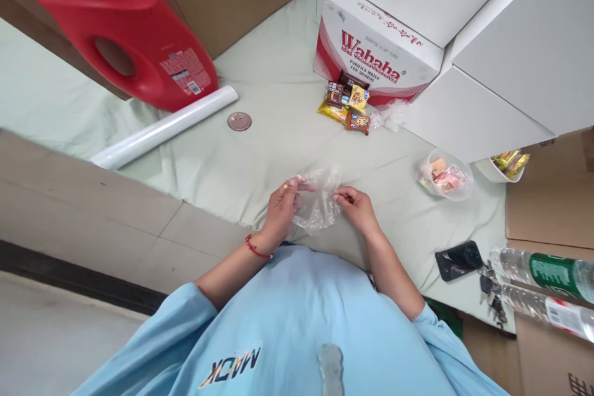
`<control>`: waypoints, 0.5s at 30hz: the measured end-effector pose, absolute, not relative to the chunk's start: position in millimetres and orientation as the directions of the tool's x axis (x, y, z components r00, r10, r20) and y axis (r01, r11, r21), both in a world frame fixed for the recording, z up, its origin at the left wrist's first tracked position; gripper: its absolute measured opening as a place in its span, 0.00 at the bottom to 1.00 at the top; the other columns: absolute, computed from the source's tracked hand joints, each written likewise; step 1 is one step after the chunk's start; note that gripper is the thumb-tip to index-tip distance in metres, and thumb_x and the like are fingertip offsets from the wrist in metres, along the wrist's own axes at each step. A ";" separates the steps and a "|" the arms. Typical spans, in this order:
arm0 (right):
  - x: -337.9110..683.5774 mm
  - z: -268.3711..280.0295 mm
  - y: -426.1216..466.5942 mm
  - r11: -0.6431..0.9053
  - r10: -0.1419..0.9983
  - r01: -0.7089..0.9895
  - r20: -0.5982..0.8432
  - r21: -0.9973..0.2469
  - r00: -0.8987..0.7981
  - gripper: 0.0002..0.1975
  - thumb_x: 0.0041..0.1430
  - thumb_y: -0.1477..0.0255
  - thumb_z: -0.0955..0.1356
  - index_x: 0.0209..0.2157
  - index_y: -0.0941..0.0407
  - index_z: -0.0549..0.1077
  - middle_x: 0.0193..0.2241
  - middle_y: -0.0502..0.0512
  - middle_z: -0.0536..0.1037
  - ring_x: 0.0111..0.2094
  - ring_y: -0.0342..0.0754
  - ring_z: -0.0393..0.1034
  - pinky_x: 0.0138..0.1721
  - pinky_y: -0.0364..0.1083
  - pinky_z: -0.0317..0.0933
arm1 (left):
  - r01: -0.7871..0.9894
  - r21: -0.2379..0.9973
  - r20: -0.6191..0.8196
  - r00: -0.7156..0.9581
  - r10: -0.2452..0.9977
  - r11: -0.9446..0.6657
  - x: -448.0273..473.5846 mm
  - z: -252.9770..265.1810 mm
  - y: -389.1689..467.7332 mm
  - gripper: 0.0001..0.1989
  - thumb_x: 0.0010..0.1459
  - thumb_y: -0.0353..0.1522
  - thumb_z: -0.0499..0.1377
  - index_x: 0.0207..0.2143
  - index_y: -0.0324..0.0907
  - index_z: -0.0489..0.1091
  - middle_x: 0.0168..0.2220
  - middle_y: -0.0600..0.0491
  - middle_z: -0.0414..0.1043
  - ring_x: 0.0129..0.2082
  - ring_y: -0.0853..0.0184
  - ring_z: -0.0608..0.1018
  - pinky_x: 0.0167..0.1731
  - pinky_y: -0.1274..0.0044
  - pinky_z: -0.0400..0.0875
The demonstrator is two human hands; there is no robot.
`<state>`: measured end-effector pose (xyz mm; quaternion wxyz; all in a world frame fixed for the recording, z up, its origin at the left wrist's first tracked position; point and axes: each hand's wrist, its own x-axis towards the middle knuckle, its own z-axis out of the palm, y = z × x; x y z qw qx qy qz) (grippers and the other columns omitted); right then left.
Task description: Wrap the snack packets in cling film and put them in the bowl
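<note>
A clear, crinkled plastic bag [320, 204] is stretched between my two hands, close to the table edge in front of my body. My left hand [283, 203] grips its left side, with some fingers showing through the film. At the right side, my right hand [355, 205] pinches the bag between thumb and fingers. Nothing can be made out inside it. Beyond the hands lies a small pile of wrapped snacks [343, 99], in brown, yellow and orange packets, with another crumpled clear bag [392, 115] beside it.
A Wahaha carton [375, 49] stands behind the snacks. Leftward are a red jug [153, 37], a white roll [171, 127] and a round disc [239, 121]. To the right are a tub of pink packets [445, 176], a black phone [458, 260], keys [492, 288] and bottles [547, 269].
</note>
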<state>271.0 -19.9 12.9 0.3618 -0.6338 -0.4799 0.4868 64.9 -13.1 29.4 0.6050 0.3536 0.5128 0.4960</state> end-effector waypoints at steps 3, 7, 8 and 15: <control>291.9 17.2 -24.7 -0.308 0.941 0.156 -0.277 -0.938 0.193 0.19 0.51 0.54 0.75 0.35 0.55 0.78 0.24 0.46 0.73 0.22 0.41 0.56 0.24 0.43 0.53 | -0.213 0.944 -0.286 -0.154 0.946 0.251 53.4 24.5 -9.3 0.28 0.64 0.58 0.56 0.42 0.43 0.77 0.35 0.49 0.82 0.18 0.73 0.56 0.20 0.75 0.53; 329.3 27.0 -40.3 -0.353 0.894 0.066 -0.316 -0.933 0.319 0.22 0.47 0.53 0.78 0.34 0.55 0.76 0.20 0.42 0.66 0.20 0.39 0.50 0.21 0.42 0.45 | -0.209 0.943 -0.299 -0.200 0.933 0.257 46.7 19.0 -1.3 0.27 0.65 0.58 0.56 0.41 0.44 0.77 0.38 0.49 0.82 0.18 0.73 0.61 0.20 0.75 0.56; 337.4 28.7 -44.7 -0.353 0.886 0.063 -0.312 -0.933 0.342 0.22 0.47 0.54 0.78 0.34 0.55 0.76 0.20 0.42 0.66 0.20 0.39 0.49 0.21 0.42 0.45 | -0.208 0.945 -0.291 -0.189 0.938 0.252 47.4 18.4 1.4 0.27 0.64 0.58 0.57 0.41 0.44 0.77 0.38 0.49 0.82 0.19 0.73 0.63 0.21 0.75 0.58; 373.7 30.3 -60.3 -0.302 0.846 0.248 -0.139 -0.920 0.515 0.22 0.50 0.55 0.76 0.40 0.57 0.79 0.28 0.48 0.74 0.24 0.41 0.58 0.24 0.42 0.53 | -0.024 0.972 -0.235 -0.031 0.972 0.234 61.3 8.9 20.9 0.26 0.65 0.56 0.57 0.40 0.43 0.77 0.38 0.49 0.81 0.19 0.72 0.68 0.23 0.75 0.63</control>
